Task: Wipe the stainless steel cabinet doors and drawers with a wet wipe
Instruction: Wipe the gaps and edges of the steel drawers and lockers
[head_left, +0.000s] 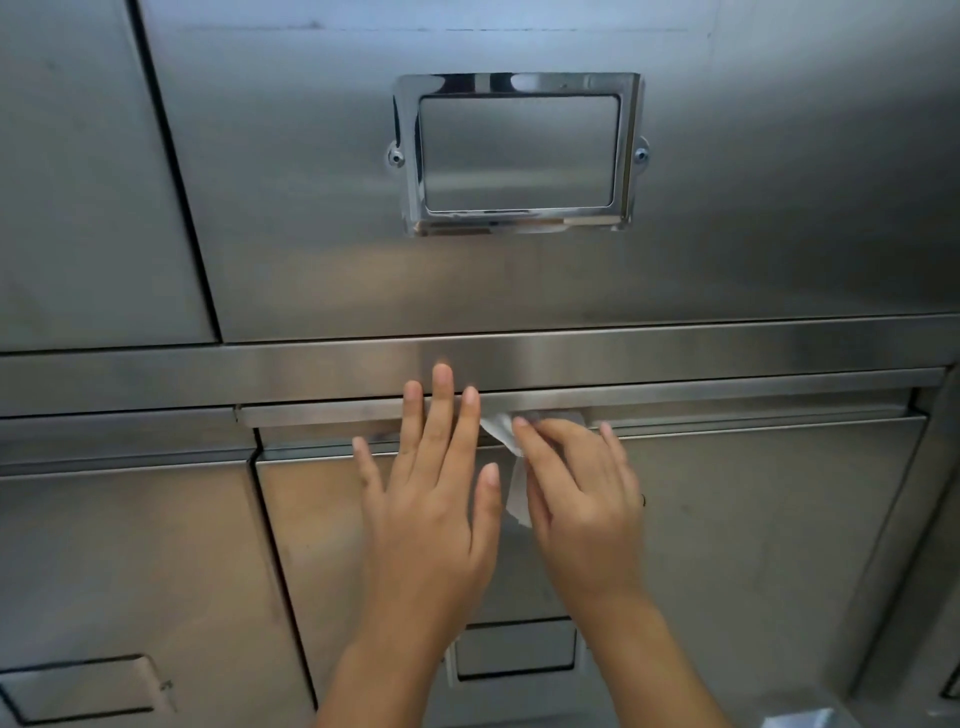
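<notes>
Seemingly one wipe (500, 429), two hands (427, 512) (584, 512).

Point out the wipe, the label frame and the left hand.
wipe (515, 491): head view, on the hanging strip.
label frame (519, 83): head view, on its top chrome edge.
left hand (423, 519): head view, on the middle of its back.

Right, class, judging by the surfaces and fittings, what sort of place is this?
Likely a commercial kitchen or lab storeroom: brushed stainless steel drawer fronts, a polished label holder screwed on, and the right hand holding a wet wipe at a drawer's top edge.
</notes>
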